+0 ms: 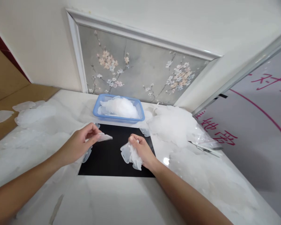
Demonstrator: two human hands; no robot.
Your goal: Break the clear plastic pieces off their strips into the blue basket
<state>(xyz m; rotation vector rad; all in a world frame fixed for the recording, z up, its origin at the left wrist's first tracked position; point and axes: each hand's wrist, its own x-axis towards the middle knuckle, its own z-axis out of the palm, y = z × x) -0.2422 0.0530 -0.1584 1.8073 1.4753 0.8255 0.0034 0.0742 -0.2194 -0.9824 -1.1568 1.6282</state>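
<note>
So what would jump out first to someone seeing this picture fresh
The black mat on the white table stands out first. Over it, the right hand grips a bunch of translucent pieces and the left hand holds a thin pale item. Beyond the mat sits a blue basket heaped with whitish pieces.

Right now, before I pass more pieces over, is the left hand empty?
No, the left hand pinches at least one thin, whitish plastic piece.

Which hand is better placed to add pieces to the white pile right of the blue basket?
Probably the right hand: it holds translucent pieces and is nearer that white pile; the left hand is farther away.
</note>
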